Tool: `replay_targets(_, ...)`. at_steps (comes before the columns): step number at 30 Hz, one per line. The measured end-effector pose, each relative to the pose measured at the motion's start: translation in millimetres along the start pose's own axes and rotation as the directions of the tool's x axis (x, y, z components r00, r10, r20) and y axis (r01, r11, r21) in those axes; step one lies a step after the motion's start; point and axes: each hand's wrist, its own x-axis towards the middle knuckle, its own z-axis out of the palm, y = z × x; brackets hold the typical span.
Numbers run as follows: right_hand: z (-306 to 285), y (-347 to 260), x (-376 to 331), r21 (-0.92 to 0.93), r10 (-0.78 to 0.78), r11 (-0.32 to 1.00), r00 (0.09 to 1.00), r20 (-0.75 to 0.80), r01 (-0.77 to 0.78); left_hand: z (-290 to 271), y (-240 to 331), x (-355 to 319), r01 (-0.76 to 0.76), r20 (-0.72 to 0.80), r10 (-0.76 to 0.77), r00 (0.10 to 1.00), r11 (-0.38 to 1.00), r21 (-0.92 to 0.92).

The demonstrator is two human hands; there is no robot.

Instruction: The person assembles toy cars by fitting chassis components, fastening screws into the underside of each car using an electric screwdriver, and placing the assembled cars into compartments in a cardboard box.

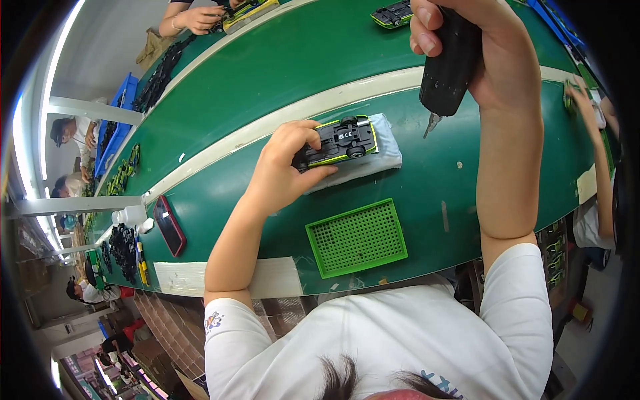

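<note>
My left hand (283, 163) grips a toy car (345, 139) by one end. The car lies upside down, its black underside and wheels facing up and a yellow-green body edge showing. Beneath it is a folded pale blue cloth pad (385, 150) on the green bench. My right hand (493, 53) is raised to the right of the car, wrapped round a black electric screwdriver (448, 73). The screwdriver's metal bit (431, 126) points down and is apart from the car.
A green perforated tray (357, 238) lies nearest me. To the left are a phone (169, 225), a white bottle (129, 215) and a pile of black parts (123, 245). Another toy car (392, 14) rests across the white-edged strip. Co-workers' hands (200, 20) work at the far side and right.
</note>
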Motion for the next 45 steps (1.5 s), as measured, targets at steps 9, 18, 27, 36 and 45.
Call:
replay_targets(9, 16.5, 22.0, -4.0, 0.303, -0.123, 0.952, 0.956, 0.266, 0.039, 5.7, -9.8, -13.4, -0.096, 0.025, 0.094, 0.995, 0.989, 0.114)
replay_targets(18, 30.0, 25.6, -44.5, -0.069, 0.068, 0.995, 0.998, 0.011, -0.067, 11.2, -7.6, -21.3, -0.095, -0.005, 0.097, 0.995, 0.984, 0.149)
replay_targets(27, 4.9, 51.2, -94.0, -0.037, -0.122, 0.99, 0.968, 0.218, 0.133, 17.9, -16.6, -23.1, -0.103, -0.113, 0.11, 0.987, 0.992, 0.07)
replay_targets(36, 13.3, 55.6, -116.9, 0.128, -0.109, 0.989, 0.941, 0.319, 0.071, 18.2, -15.3, -23.9, -0.129, -0.071, 0.137, 0.988, 0.986, 0.103)
replay_targets(45, 6.3, 73.8, -126.6, 0.207, -0.167, 0.974, 0.912, 0.376, 0.093, 18.0, -19.8, -22.2, -0.158, -0.072, 0.171, 0.983, 0.975, 0.156)
